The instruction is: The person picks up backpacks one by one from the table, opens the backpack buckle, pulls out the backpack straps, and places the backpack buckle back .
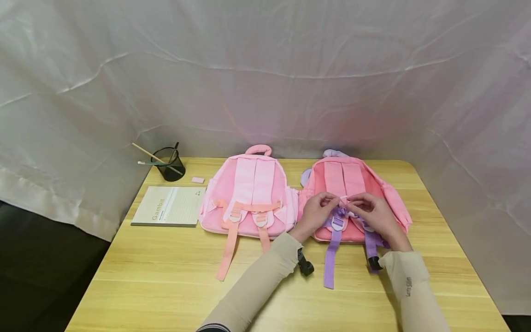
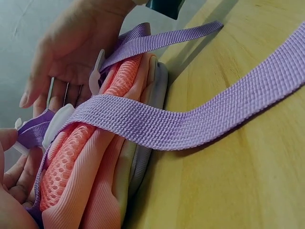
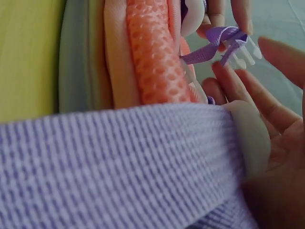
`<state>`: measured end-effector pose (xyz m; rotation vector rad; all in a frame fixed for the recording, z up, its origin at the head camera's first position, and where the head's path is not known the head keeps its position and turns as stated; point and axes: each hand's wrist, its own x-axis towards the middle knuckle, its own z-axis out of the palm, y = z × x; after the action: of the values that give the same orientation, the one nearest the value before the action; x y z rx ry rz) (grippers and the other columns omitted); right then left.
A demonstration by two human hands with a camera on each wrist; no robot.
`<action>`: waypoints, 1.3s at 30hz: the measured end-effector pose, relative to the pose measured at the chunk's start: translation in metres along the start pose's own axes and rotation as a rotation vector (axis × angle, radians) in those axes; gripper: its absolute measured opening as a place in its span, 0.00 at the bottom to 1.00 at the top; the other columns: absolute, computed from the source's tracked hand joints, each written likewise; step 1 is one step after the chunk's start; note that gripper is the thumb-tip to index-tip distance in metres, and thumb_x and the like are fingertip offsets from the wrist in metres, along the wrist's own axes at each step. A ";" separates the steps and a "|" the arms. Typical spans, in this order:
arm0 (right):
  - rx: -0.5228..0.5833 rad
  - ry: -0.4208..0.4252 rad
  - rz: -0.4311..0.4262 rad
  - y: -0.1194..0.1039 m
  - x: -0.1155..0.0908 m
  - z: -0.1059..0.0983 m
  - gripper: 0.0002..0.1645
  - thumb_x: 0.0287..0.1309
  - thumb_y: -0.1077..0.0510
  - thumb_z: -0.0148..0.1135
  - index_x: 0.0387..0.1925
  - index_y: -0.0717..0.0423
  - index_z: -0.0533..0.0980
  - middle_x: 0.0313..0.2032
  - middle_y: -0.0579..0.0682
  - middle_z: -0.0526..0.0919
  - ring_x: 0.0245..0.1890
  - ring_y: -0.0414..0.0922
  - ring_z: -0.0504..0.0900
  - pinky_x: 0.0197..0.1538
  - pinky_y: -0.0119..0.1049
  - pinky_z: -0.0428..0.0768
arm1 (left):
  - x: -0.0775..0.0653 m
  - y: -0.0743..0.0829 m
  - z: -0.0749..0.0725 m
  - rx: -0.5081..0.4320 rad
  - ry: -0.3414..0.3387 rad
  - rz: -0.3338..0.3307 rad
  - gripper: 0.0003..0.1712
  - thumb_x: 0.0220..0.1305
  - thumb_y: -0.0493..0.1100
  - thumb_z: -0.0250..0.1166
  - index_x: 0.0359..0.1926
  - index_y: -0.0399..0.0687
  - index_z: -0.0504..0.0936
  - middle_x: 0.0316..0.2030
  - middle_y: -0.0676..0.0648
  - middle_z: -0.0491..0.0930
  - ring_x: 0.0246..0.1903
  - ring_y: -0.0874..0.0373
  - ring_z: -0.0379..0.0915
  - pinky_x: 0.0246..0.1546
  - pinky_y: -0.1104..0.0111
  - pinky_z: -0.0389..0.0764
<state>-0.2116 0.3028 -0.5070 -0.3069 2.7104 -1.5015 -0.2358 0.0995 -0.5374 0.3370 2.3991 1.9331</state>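
A coral pink backpack (image 1: 375,184) lies back side up, its purple straps (image 1: 329,265) trailing over the table's near side. My left hand (image 1: 317,212) pinches a short purple strap (image 2: 35,130) that ends in a white pronged buckle piece (image 3: 245,55). Facing it, my right hand (image 1: 371,212) has its thumb apart from its fingers (image 3: 262,98); the fingertips are close to the prongs, and I cannot tell whether they touch. White strap adjusters (image 2: 57,125) sit at the pack's lower edge. In the head view the hands partly hide the buckle.
To the left lies a light pink backpack (image 1: 221,184) with orange straps (image 1: 228,251), touching the coral one. Farther left are a notebook (image 1: 166,205), a pink eraser (image 1: 197,180) and a black mesh pen cup (image 1: 171,171) with pencils. A grey curtain (image 1: 265,92) hangs behind the table.
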 end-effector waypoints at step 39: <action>-0.023 0.102 -0.035 0.000 0.003 0.003 0.17 0.67 0.52 0.70 0.51 0.58 0.85 0.47 0.59 0.88 0.38 0.32 0.81 0.40 0.24 0.79 | -0.003 -0.002 -0.003 -0.154 -0.051 -0.003 0.14 0.70 0.50 0.69 0.47 0.45 0.87 0.33 0.52 0.84 0.31 0.64 0.78 0.34 0.76 0.78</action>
<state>-0.2144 0.2992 -0.5084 -0.2878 2.8171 -1.5371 -0.2338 0.0952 -0.5391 0.3699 2.2023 2.0657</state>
